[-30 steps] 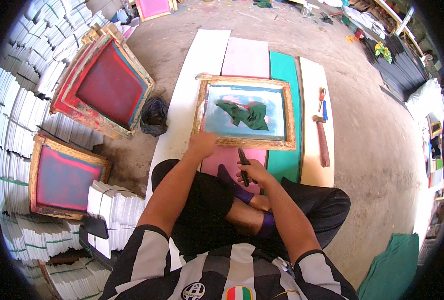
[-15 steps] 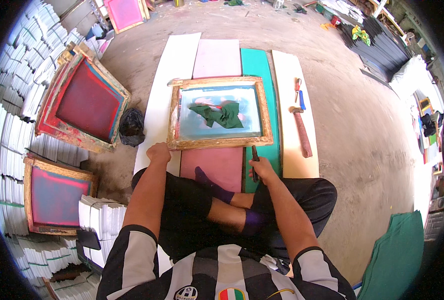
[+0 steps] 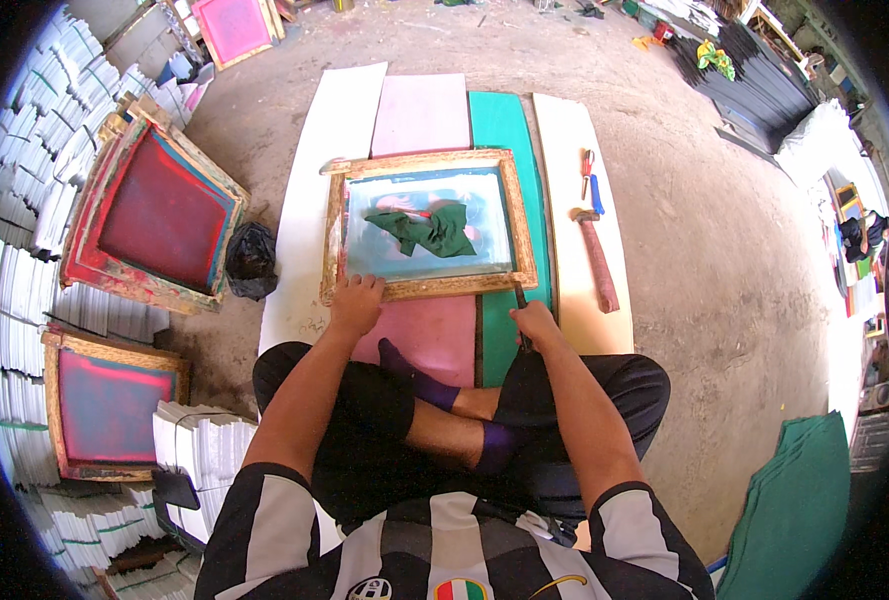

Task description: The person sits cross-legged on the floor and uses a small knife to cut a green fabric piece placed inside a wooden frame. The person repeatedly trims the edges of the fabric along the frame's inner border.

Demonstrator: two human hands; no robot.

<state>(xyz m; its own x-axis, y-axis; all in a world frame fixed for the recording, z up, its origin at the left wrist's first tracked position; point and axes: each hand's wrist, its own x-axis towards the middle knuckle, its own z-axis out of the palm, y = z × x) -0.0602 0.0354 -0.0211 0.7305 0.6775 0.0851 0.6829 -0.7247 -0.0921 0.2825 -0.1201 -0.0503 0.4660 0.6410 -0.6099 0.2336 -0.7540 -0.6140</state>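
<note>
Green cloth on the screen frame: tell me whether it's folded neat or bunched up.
Bunched up. The green cloth lies crumpled in irregular folds on the mesh of the wooden screen frame, near its middle, with neither hand touching it.

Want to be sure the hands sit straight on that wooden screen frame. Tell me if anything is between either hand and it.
Nothing visible is. The left hand rests directly on the near rail of the wooden screen frame. The right hand is at the frame's near right corner, gripping a thin dark tool whose tip meets that corner. The green rag lies farther in, on the mesh.
</note>
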